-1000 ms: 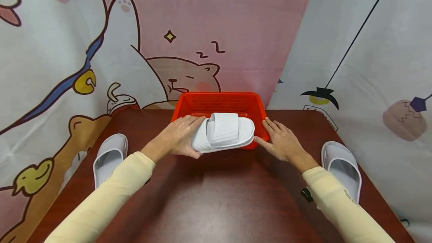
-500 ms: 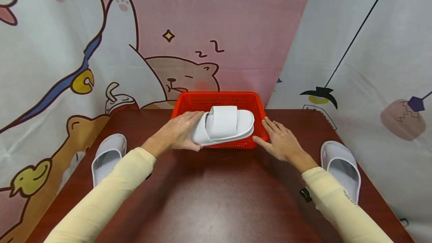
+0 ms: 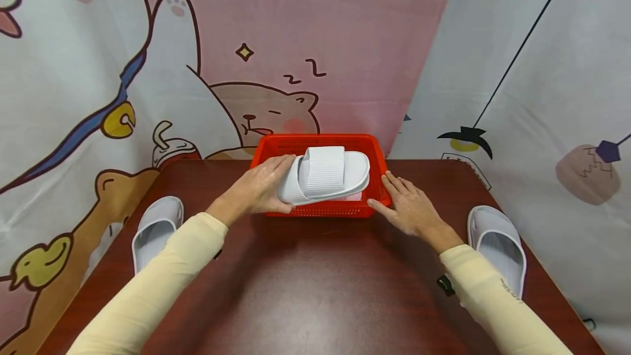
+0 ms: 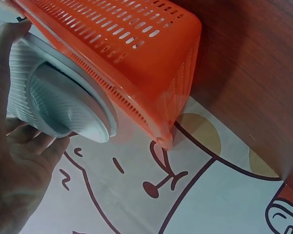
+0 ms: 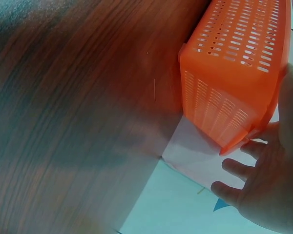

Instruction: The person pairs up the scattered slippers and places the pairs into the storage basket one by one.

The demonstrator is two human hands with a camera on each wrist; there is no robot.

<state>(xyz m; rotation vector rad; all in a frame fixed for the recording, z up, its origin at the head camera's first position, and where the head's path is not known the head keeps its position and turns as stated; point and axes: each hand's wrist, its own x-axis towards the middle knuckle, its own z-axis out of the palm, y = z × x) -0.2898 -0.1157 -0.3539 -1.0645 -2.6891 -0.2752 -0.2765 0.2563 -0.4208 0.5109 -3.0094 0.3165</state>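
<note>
My left hand (image 3: 258, 185) grips the heel end of a white slipper (image 3: 325, 174) with a broad ribbed strap. In the left wrist view, thumb and fingers lie on opposite sides of the slipper (image 4: 63, 92). It is held over the red plastic basket (image 3: 321, 212), toe pointing right and slightly raised. My right hand (image 3: 409, 204) rests with fairly straight fingers against the basket's right front corner. From the right wrist view, that hand (image 5: 268, 170) lies along the rim of the orange-looking basket (image 5: 229, 73). Something pale pink (image 3: 354, 196) shows inside the basket, mostly hidden by the slipper.
A light grey slipper (image 3: 160, 223) lies near the brown table's left edge. Another light grey slipper (image 3: 495, 245) lies by the right edge, partly behind my right sleeve. A cartoon-printed cloth (image 3: 355, 43) stands directly behind the table (image 3: 315, 289) and basket.
My left hand has moved the white slipper away from me, from the basket's front edge to over its opening. The right hand has stayed at the basket corner.
</note>
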